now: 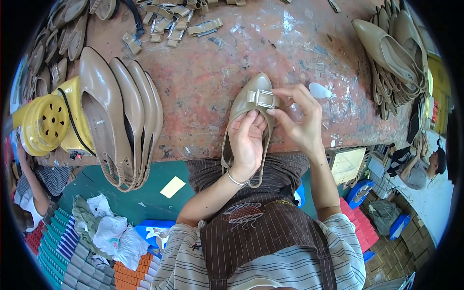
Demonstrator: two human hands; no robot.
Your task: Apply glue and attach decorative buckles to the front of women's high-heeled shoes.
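Observation:
A beige pointed slingback shoe (261,83) lies at the table's front edge, toe pointing away from me. My left hand (247,142) reaches into its opening, with fingers inside and thumb up by the front rim, gripping it. Across the shoe's toe sits a beige bow with a silver rectangular buckle (264,98). My right hand (302,113) pinches the bow's right end, index finger on the far side and thumb on the near side. Whether the bow is stuck to the shoe I cannot tell.
Beige slingbacks (104,72) stand nested at left, beside a yellow machine (48,121). More shoes (391,53) are piled at far right. Loose buckled bows (169,21) lie at the back. A clear, whitish oval piece (320,90) lies right of my hand. Other people sit at both sides.

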